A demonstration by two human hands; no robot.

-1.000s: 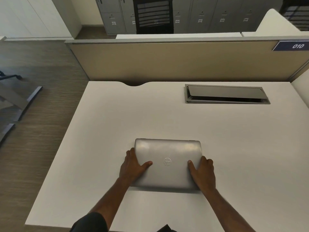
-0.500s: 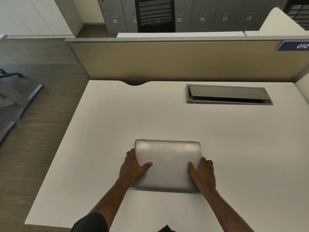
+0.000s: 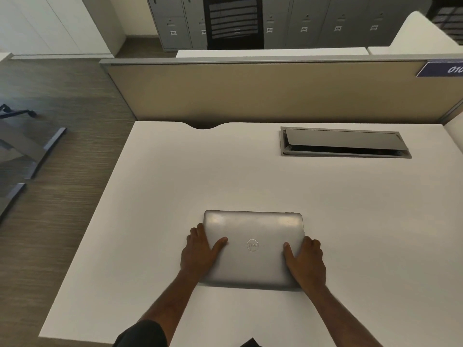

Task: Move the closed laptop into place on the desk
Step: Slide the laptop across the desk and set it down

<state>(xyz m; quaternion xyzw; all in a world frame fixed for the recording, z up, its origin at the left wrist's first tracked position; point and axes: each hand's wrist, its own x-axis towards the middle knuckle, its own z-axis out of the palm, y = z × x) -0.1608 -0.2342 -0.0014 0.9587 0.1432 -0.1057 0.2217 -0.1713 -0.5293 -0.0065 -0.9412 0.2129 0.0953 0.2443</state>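
Observation:
A closed silver laptop [image 3: 253, 231] with a round logo on its lid lies flat on the white desk [image 3: 250, 181], near the front middle. My left hand [image 3: 200, 251] grips its left edge, thumb laid on the lid and fingers wrapped around the side. My right hand [image 3: 307, 261] holds the right edge the same way, thumb on the lid. The near corners of the laptop are hidden under my palms.
A grey cable hatch [image 3: 344, 142] with its flap ajar is set into the desk at the back right. A beige partition [image 3: 263, 91] closes the far edge. The desk's left edge drops to wood-look floor [image 3: 62, 171], where grey furniture legs [image 3: 37, 151] stand.
The laptop and both hands stay put on the desk. The view has shifted very slightly downward.

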